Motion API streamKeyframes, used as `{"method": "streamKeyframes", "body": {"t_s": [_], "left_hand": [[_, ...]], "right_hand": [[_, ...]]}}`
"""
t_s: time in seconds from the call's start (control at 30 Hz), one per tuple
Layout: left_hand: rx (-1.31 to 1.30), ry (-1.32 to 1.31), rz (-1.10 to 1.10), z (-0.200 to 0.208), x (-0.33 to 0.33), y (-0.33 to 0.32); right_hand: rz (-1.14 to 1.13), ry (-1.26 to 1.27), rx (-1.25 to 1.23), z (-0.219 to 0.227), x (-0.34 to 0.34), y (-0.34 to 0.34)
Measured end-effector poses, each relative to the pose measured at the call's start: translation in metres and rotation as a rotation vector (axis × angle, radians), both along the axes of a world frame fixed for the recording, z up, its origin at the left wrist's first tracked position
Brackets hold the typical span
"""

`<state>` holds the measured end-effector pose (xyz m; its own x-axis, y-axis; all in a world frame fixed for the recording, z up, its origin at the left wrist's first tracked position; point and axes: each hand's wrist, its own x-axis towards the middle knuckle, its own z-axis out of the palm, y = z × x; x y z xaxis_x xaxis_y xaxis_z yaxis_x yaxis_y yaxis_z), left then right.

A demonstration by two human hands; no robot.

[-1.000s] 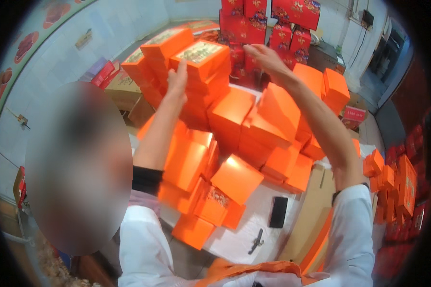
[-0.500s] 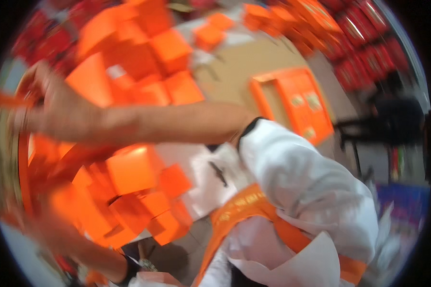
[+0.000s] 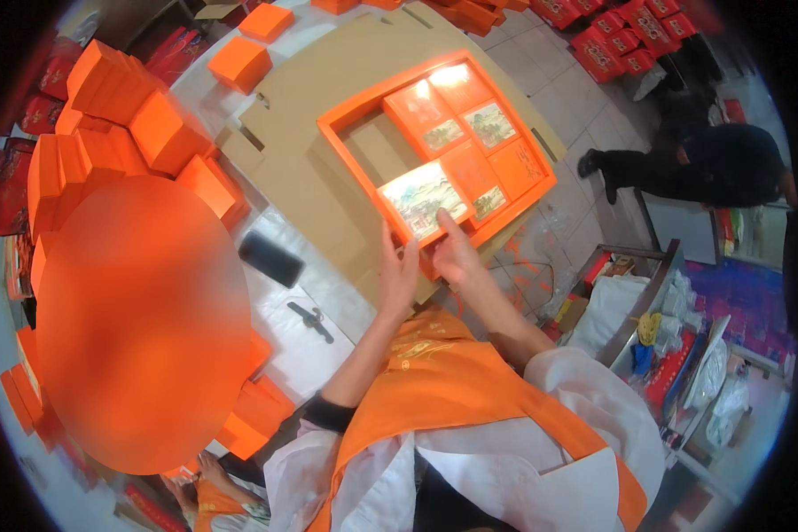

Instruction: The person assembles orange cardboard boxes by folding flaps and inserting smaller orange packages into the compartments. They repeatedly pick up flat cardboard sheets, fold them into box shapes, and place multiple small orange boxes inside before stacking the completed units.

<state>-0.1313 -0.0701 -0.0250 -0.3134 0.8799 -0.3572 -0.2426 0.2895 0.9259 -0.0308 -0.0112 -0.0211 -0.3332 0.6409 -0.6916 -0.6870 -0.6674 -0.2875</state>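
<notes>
A small flat box (image 3: 424,197) with a landscape picture on its lid is between my two hands at the near corner of a large orange tray box (image 3: 350,175). My left hand (image 3: 399,273) has its fingers along the picture box's near left side. My right hand (image 3: 457,254) puts its thumb on the lid's near edge; its other fingers are mostly hidden below. Inside the tray lie several orange boxes (image 3: 414,105), some with small landscape panels. A bare brown compartment (image 3: 372,146) shows at the tray's far left.
Brown cardboard (image 3: 293,115) lies under the tray. A black phone (image 3: 271,259) and a dark tool (image 3: 310,321) lie to the left. Orange boxes (image 3: 164,133) are stacked beyond a blurred patch; a co-worker's hands (image 3: 213,479) show below. Another person (image 3: 727,164) stands right, beside an open drawer (image 3: 612,306).
Both my hands have come from the far left, among the orange boxes, to the tray's near corner. My view has turned, and the tray now sits nearer the middle.
</notes>
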Motion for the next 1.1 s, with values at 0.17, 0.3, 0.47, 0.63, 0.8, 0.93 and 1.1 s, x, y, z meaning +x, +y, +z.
{"method": "streamKeyframes", "body": {"t_s": [0.17,0.3,0.47,0.63,0.8,0.93,1.1], "left_hand": [[-0.212,-0.013,-0.02,-0.002,0.021,-0.001],[-0.247,0.034,0.093,-0.032,0.007,-0.027],[-0.316,0.166,0.309,-0.053,-0.007,-0.068],[-0.328,0.094,0.356,-0.063,-0.031,-0.108],[-0.326,-0.042,0.574,-0.05,-0.086,-0.135],[-0.122,0.291,0.824,-0.01,-0.145,-0.149],[-0.039,0.248,1.37,0.048,-0.235,-0.2]], "right_hand": [[0.15,0.077,-0.087,-0.077,0.025,0.054],[0.092,0.118,-0.098,-0.13,0.016,0.076],[0.084,-0.147,0.048,-0.168,0.01,0.068],[1.046,-0.824,0.276,-0.12,0.048,0.078],[0.741,-0.952,0.568,-0.057,0.017,0.077],[0.849,-0.629,0.703,-0.03,-0.069,0.061],[1.303,-0.172,0.752,0.006,-0.241,-0.026]]}}
